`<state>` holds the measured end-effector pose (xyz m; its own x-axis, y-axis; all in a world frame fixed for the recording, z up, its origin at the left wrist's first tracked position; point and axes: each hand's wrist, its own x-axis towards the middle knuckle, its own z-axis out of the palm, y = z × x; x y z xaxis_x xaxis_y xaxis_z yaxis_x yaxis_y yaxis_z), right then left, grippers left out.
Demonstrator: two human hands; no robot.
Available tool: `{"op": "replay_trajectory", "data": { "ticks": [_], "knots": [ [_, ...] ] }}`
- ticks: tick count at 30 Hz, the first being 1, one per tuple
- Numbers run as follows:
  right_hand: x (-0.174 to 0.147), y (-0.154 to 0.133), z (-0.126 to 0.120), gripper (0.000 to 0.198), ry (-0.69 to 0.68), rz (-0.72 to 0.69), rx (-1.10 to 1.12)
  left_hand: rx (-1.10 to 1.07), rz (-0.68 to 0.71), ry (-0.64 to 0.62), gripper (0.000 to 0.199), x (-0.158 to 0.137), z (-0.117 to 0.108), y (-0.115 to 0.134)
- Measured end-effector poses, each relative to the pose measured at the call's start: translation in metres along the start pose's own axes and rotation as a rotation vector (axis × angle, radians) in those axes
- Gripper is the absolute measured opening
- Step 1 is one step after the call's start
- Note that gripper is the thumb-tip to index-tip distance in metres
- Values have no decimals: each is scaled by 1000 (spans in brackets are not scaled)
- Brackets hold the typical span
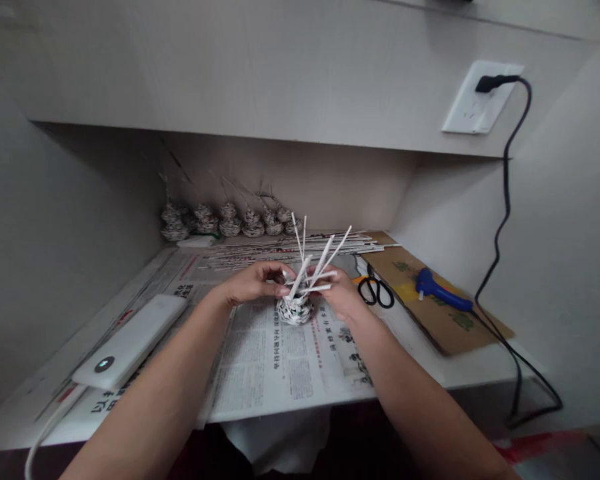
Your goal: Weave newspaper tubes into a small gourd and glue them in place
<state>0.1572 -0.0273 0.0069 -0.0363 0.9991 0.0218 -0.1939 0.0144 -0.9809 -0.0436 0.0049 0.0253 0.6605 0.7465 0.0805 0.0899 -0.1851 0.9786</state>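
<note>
A small round woven paper basket (295,311) stands on newspaper in front of me, with several white paper sticks (325,257) rising and fanning out from its top. My left hand (260,281) is closed at the basket's left upper side, thumb and fingers pinching its rim near the base of the sticks. On the other side, my right hand (337,292) has its fingers closed around the stick bases at the right of the rim. Its fingertips are partly hidden behind the sticks.
Several woven gourd shapes (253,223) line the back wall, behind a row of long paper sticks (280,250). Black-handled scissors (376,291) lie at right, beside a blue glue gun (443,290) on cardboard (445,330). A white power bank (130,343) with a cable lies left.
</note>
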Motion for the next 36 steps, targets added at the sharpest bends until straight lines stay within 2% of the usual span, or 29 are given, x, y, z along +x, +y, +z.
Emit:
{"op": "replay_trajectory", "data": {
  "ticks": [5,11,16,20,24,28,32,36],
  "knots": [
    [0,1,2,27,-5,-3,9,-17,9,9,31,0,4,2],
    [2,8,-1,30,-18,-16,36,212,74,17,25,0,6,9],
    [1,10,0,29,-19,-66,35,350,131,96,17,3,11,7],
    [1,10,3,27,30,-105,-11,270,126,253,22,8,21,2],
    [2,12,6,24,56,-133,-60,79,83,375,35,15,29,-6],
    [3,13,6,26,69,-216,-138,-49,51,389,41,18,32,-11],
    [0,12,6,25,57,-252,-224,-82,-12,381,41,17,32,-6],
    [-2,13,6,26,41,-355,-321,-90,-50,370,38,15,32,-2]
  ]
}}
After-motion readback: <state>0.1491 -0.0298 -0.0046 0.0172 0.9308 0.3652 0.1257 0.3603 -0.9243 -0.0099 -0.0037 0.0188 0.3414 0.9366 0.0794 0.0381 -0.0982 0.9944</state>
